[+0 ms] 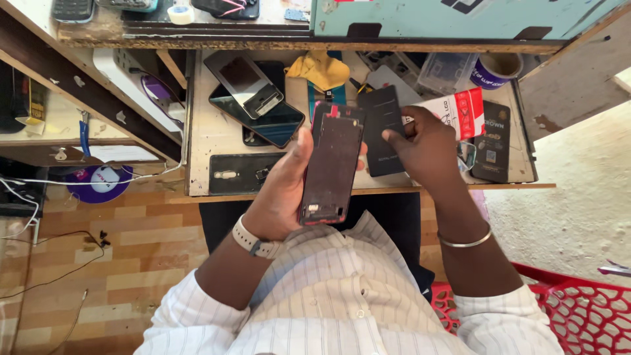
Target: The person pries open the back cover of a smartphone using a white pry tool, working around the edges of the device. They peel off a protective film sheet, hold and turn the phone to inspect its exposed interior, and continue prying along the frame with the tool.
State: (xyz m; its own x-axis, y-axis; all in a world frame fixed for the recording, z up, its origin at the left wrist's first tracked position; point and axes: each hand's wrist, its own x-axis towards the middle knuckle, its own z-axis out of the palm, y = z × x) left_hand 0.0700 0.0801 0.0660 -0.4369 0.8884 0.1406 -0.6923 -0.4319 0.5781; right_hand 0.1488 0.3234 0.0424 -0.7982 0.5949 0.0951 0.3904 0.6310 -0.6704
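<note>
Now left hand [282,190] grips opened phone frame [332,161] upright over desk [210,131]; right hand [424,148] pinches dark flat panel [381,128] just beside it, hands apart.

Dark red-edged phone frame [330,162], black battery [383,130], yellow cloth [322,69], white striped shirt [342,296], red chair [559,309]

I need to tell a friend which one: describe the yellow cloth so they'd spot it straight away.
Look at the wooden worktable under the shelf. Near its back edge, above the opened phone in the left hand, lies a crumpled yellow cloth, the only soft, bright yellow thing among dark phones.
</note>
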